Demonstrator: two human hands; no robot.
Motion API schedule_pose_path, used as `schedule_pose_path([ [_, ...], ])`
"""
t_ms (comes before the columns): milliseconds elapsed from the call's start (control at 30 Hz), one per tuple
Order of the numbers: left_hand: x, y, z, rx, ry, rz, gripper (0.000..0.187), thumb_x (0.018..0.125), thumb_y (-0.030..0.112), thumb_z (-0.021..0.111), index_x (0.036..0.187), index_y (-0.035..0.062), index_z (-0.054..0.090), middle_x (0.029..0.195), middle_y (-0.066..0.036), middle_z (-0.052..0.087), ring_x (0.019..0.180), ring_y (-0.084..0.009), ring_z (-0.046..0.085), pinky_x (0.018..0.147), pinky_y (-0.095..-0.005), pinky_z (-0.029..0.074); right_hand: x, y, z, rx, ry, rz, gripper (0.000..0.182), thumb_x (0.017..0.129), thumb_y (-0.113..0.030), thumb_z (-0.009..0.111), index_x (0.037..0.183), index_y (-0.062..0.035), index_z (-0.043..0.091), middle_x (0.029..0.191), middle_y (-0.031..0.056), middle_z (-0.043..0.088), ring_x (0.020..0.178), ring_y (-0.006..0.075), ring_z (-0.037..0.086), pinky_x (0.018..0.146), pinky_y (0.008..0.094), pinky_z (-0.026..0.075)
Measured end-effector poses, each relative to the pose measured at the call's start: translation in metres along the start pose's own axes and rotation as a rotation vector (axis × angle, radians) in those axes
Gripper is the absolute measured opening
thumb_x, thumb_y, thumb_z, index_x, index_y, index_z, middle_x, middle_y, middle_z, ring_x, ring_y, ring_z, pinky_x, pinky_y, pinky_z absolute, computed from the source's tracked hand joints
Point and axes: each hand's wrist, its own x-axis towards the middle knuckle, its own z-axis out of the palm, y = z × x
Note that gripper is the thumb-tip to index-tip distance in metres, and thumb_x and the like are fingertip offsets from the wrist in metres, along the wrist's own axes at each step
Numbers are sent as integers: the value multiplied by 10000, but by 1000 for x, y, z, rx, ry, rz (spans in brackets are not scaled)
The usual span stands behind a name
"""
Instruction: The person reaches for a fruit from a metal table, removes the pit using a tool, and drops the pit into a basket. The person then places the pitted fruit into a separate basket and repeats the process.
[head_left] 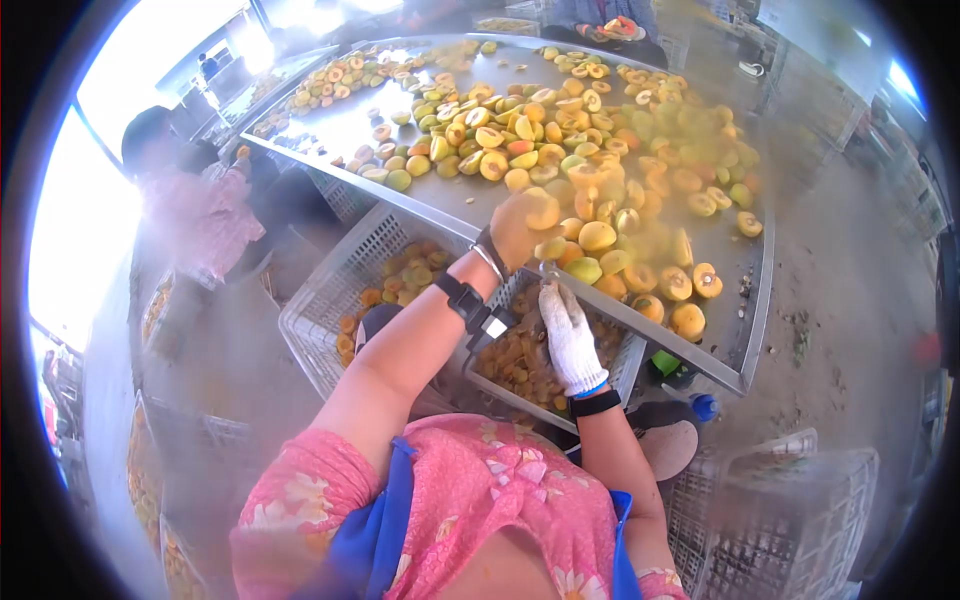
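My left hand, bare with a dark band at the wrist, is closed around a yellow peach just over the near edge of the metal table. Close beside it, slightly lower and to the right, my right hand wears a white glove. Its fingers are closed, and a small metal tip shows at them; the rest of what it holds is hidden. Under both hands a crate contains peach scraps or pits. Whole and halved peaches lie on the table directly ahead.
The raised rim of the metal table runs across in front of me. At the left stands a white crate of peach halves. Stacked crates are at lower right. A person sits at left; another is across the table.
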Motion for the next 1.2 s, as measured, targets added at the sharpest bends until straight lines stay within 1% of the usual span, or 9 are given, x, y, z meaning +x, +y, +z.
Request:
schedule_pose_path([
  [67,-25,8,12,23,-32,80,355,978,168,470,1268,-33,511,1210,-191,600,1141,-319,608,963,-464,543,3,3,-3,16,4,-13,320,1039,-305,527,1157,-13,583,835,1,554,738,90,489,648,252,431],
  [200,-56,9,25,-88,-49,62,445,1040,288,423,1337,-40,473,1273,-223,589,1182,-347,598,1013,-483,512,5,-9,-6,-120,34,54,437,1040,-267,536,1317,70,529,1208,111,630,1103,152,584,978,286,449],
  [333,-80,20,46,-646,38,-108,460,1062,324,405,1340,-37,470,1319,-225,577,1208,-309,598,1016,-450,505,-3,-29,-2,-266,64,26,497,1034,-317,531,1344,71,511,1251,203,616,1151,242,578,996,323,434],
  [433,-101,32,52,467,-17,409,422,1058,313,416,1304,-22,491,1285,-199,604,1172,-277,622,1021,-421,498,-2,-24,-4,-293,48,-5,502,1036,-321,524,1350,70,509,1261,211,614,1158,248,576,994,327,433],
  [633,-95,15,51,-13,57,123,356,1039,285,451,1143,-20,602,1091,-142,670,950,-222,656,842,-350,546,3,7,-11,-264,-2,-78,467,1050,-305,494,1340,60,521,1228,175,633,1122,218,580,974,321,442],
  [733,-95,18,63,-273,196,26,380,1035,305,456,1055,-23,646,1010,-125,681,881,-210,647,772,-327,545,1,6,-10,-290,6,-84,488,1029,-365,503,1304,37,534,1148,266,648,1067,352,631,912,382,482],
  [833,-96,34,74,-229,292,-11,436,1039,368,457,1025,-23,650,963,-129,688,825,-213,657,737,-329,552,-1,4,-11,-314,-37,-169,482,1025,-368,509,1287,35,541,1128,272,647,1040,367,635,888,391,488],
  [933,-94,46,62,-345,275,-234,488,1037,409,463,952,-29,659,895,-144,689,735,-218,659,675,-336,554,-3,-8,-13,-431,-157,46,429,1048,-289,489,1298,54,544,1102,180,652,1033,211,590,925,324,462],
  [1200,-91,43,50,-142,194,-248,547,1022,450,485,839,-32,669,755,-123,684,662,-204,649,611,-311,535,-3,15,-16,-145,-226,17,443,1042,-285,510,1317,60,538,1181,68,635,1067,129,549,955,277,442],
])
